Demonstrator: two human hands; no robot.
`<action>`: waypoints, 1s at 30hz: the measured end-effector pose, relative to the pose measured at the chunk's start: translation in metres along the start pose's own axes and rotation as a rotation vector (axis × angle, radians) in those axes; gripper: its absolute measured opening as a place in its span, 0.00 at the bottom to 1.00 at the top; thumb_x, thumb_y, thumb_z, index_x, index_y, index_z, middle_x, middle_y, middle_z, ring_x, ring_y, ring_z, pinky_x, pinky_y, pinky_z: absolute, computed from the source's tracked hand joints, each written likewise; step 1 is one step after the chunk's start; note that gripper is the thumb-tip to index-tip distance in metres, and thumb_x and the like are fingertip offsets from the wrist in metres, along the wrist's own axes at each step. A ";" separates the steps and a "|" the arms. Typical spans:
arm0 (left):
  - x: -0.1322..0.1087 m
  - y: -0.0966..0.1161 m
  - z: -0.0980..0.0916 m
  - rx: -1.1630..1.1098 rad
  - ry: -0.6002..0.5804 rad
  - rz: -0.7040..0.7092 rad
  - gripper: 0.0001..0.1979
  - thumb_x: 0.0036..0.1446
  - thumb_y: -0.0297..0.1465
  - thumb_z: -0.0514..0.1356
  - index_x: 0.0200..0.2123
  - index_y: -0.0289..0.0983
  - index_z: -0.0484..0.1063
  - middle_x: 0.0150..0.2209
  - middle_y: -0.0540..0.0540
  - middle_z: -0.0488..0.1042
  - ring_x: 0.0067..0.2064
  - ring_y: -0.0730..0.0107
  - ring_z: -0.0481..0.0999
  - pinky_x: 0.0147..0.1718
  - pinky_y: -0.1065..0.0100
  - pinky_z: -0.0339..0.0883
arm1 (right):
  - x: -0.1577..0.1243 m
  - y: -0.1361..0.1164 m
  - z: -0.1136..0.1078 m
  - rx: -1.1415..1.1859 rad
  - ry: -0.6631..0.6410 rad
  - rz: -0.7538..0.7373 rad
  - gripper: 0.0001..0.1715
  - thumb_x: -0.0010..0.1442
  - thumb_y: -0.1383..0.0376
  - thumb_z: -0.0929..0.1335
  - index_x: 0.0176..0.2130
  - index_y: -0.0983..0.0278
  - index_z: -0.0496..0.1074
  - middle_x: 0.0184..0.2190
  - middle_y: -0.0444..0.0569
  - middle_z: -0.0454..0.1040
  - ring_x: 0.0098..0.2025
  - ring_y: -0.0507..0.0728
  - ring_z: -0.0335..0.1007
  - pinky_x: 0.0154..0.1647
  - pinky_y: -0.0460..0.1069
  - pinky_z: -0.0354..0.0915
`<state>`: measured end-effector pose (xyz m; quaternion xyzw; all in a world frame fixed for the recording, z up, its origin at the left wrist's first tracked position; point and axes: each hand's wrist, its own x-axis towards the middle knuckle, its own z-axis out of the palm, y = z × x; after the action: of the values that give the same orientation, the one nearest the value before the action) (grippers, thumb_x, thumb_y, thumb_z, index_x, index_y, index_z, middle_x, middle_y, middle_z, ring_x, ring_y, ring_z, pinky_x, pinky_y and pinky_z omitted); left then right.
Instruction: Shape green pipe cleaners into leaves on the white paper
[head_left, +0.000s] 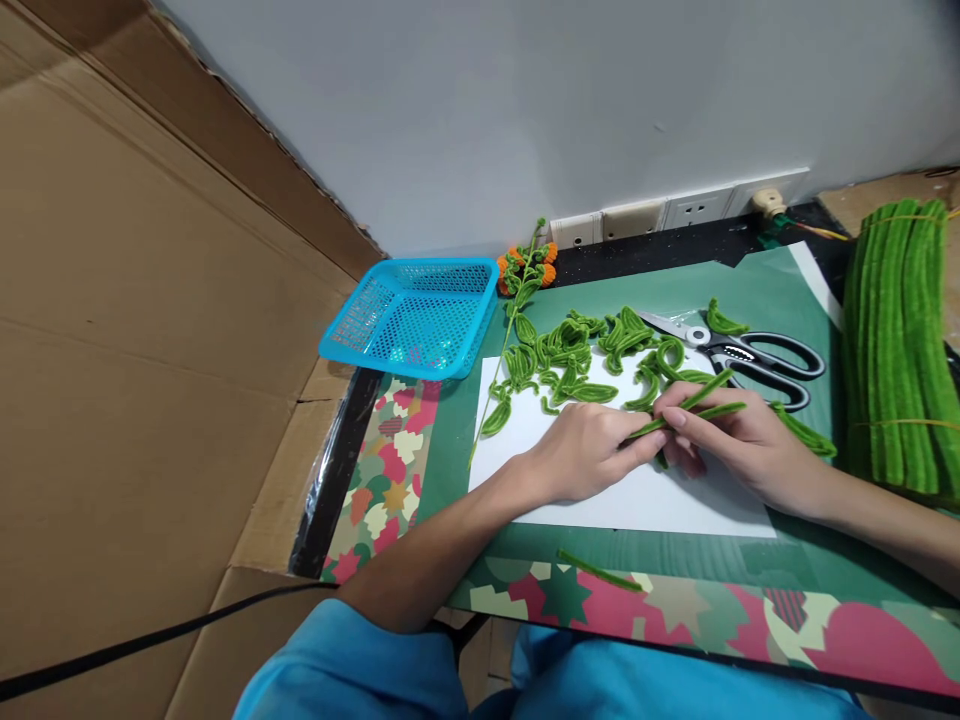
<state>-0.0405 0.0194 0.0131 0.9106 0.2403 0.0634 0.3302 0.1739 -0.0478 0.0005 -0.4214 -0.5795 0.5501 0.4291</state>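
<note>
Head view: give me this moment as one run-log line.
left hand: holding green fuzzy strips | right hand: holding them too | scissors: lying beyond right hand | blue basket: left of scissors

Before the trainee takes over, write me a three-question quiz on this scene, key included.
1. True or false: in this view, the blue plastic basket is left of the scissors.
2. What colour are the flowers beside the basket?
3. What do the left hand and right hand hold? (a) scissors (b) basket (c) green pipe-cleaner pieces

Key: 1 true; 2 orange; 3 c.
</note>
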 end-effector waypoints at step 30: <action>0.000 0.000 0.001 -0.033 0.016 0.007 0.23 0.79 0.42 0.50 0.40 0.37 0.79 0.36 0.48 0.82 0.36 0.69 0.79 0.34 0.67 0.58 | 0.001 -0.002 0.001 -0.008 0.011 -0.006 0.29 0.76 0.53 0.68 0.26 0.63 0.77 0.27 0.47 0.73 0.25 0.52 0.70 0.27 0.48 0.65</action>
<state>-0.0400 0.0185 0.0119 0.9053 0.2387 0.0758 0.3431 0.1728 -0.0467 0.0029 -0.4242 -0.5805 0.5444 0.4321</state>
